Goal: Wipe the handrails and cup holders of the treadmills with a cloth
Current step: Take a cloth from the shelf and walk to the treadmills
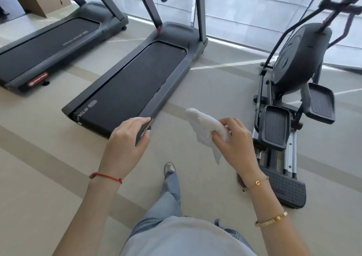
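Elliptical (293,63) right of treadmill (133,79); second treadmill (49,46) left.

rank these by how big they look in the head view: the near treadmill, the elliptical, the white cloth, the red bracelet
1. near treadmill
2. elliptical, which looks close to it in size, though both run out of frame, so this order is unsure
3. white cloth
4. red bracelet

Two treadmills (129,83) (45,48) left; elliptical (299,59) right, probably near window.
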A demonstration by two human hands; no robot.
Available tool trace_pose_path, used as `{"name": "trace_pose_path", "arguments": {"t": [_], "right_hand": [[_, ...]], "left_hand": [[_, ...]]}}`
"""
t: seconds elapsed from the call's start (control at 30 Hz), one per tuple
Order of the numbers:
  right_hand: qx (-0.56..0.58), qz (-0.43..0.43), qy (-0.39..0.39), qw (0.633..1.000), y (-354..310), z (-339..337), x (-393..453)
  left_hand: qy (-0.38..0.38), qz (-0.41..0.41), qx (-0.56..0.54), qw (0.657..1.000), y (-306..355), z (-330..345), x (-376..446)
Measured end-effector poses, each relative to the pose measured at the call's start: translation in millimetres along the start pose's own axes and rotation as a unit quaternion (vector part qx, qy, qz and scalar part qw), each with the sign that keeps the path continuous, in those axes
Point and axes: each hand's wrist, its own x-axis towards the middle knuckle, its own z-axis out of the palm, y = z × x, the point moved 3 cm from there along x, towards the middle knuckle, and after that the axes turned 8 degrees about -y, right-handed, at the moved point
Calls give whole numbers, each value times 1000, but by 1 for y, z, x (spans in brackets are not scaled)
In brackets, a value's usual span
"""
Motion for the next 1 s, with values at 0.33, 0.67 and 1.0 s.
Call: {"name": "trace_pose_path", "arguments": {"t": [0.33, 0.67, 1.0], "right_hand": [[2, 5, 19, 1000, 29, 26, 219], [4, 28, 32, 999, 64, 38, 393], [26, -9, 3, 1000, 116, 40, 594]], "left_hand": [[-4, 5, 9, 1000, -45, 7, 226], [-30, 20, 9, 999, -64, 18, 413], [8, -10, 14, 1000, -78, 52, 595]]}}
